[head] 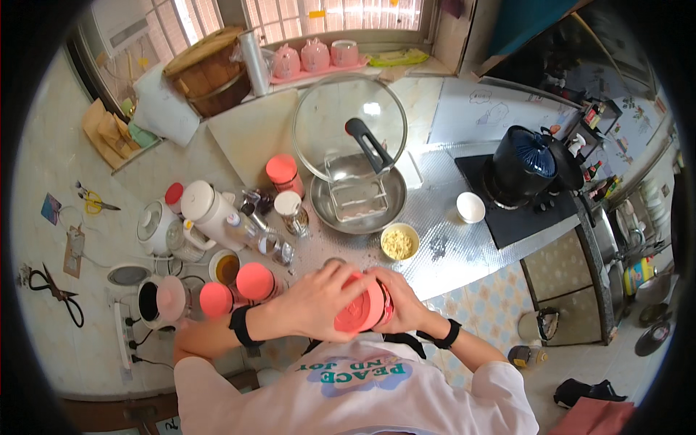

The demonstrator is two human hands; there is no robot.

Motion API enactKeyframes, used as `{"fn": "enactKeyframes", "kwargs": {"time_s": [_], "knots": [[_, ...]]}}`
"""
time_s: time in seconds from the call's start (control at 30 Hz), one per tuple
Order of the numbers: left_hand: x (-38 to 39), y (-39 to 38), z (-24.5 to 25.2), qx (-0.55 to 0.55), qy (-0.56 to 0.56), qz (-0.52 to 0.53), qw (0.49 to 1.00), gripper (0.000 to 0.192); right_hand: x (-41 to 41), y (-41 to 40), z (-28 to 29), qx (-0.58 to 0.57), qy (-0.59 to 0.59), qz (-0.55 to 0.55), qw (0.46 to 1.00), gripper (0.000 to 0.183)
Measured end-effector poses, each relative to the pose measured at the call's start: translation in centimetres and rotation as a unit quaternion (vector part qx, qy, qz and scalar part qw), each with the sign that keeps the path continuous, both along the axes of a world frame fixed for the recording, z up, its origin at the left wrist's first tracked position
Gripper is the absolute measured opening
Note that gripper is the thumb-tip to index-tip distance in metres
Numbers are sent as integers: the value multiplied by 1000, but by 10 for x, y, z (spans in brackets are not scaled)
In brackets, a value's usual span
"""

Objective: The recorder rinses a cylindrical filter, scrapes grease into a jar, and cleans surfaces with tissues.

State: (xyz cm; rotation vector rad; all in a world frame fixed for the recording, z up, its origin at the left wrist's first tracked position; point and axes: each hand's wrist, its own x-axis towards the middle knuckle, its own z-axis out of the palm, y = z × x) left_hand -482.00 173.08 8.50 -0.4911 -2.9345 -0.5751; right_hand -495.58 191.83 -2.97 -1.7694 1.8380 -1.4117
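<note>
Close to my chest I hold a jar with a coral-pink lid (356, 311), tilted so its lid faces me. My left hand (321, 298) spreads its fingers over the lid. Around the jar's body, my right hand (401, 299) is closed. Beyond my hands stands a small white bowl of chopped pale-yellow pieces (399, 244). Behind it, a steel basin (359, 225) holds a wire rack (359, 201). Two more coral-lidded jars, one taller (255, 281) and one shorter (216, 299), stand left of my left forearm.
A glass lid (321, 119) leans upright behind the basin. Right of it are an empty white bowl (471, 207) and a dark pot (523, 155) on a black cooktop (511, 231). A white jug (209, 212), a bowl of brown liquid (225, 268) and glass bottles crowd the left.
</note>
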Motion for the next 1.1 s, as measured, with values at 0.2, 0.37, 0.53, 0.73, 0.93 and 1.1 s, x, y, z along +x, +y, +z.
{"fn": "enactKeyframes", "kwargs": {"time_s": [0.2, 0.37, 0.53, 0.73, 0.93, 1.1], "knots": [[6, 0, -1, 34, -86, 186, 978, 87, 13, -18, 0, -32, 67, -69, 995, 97], [5, -14, -7, 24, -130, 240, 962, 77, 22, -32, -3, -34, 99, -98, 990, 95], [3, -27, -12, 60, -212, 277, 935, 75, 34, -41, -12, -50, 114, -120, 985, 92], [17, -36, -4, 84, -207, 249, 942, 75, 36, -38, -21, -34, 40, -64, 997, 97], [31, -23, -21, -122, -30, -9, 992, 80, 21, -32, -23, 15, -30, 13, 999, 100], [26, -20, -23, -44, -51, 21, 998, 72, 20, -30, -24, 18, -11, 12, 1000, 97]]}}
